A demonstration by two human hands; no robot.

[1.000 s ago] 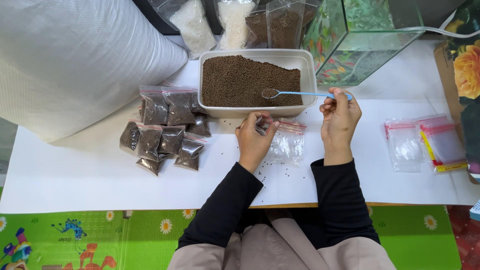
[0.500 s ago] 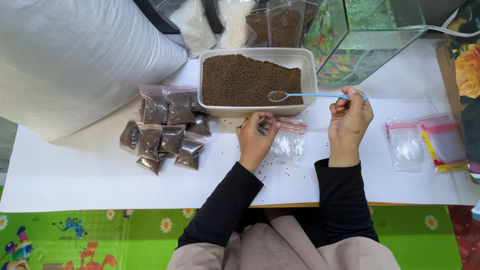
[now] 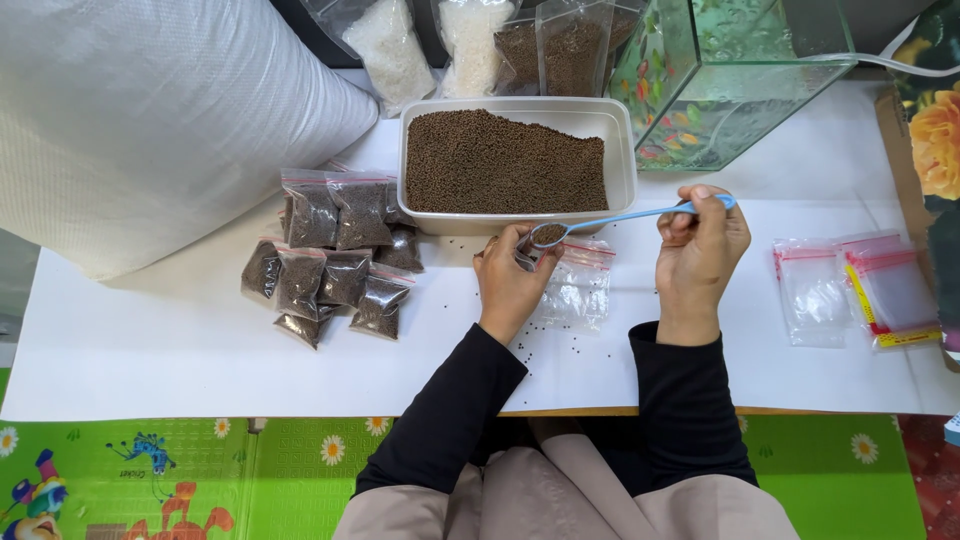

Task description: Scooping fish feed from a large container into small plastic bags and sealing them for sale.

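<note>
My right hand [image 3: 700, 250] pinches the handle of a light blue measuring spoon [image 3: 610, 220]. Its bowl, full of brown pellets, hangs over the mouth of a small clear zip bag [image 3: 578, 292]. My left hand [image 3: 510, 280] grips the top edge of that bag and holds it on the white table [image 3: 150, 350]. Just behind the spoon stands a pale rectangular tub [image 3: 620, 150] heaped with brown pellets.
A heap of filled small bags [image 3: 335, 255] lies left of my left hand. Empty zip bags [image 3: 860, 290] lie at the right. A big white sack [image 3: 140, 120], larger bags of pellets and white grains [image 3: 470, 35] and a glass tank [image 3: 730, 80] stand behind. Loose pellets dot the table.
The spoon came out of the tub with pellets in it and moved toward me and left, down to the mouth of the bag. My left hand stayed on the bag.
</note>
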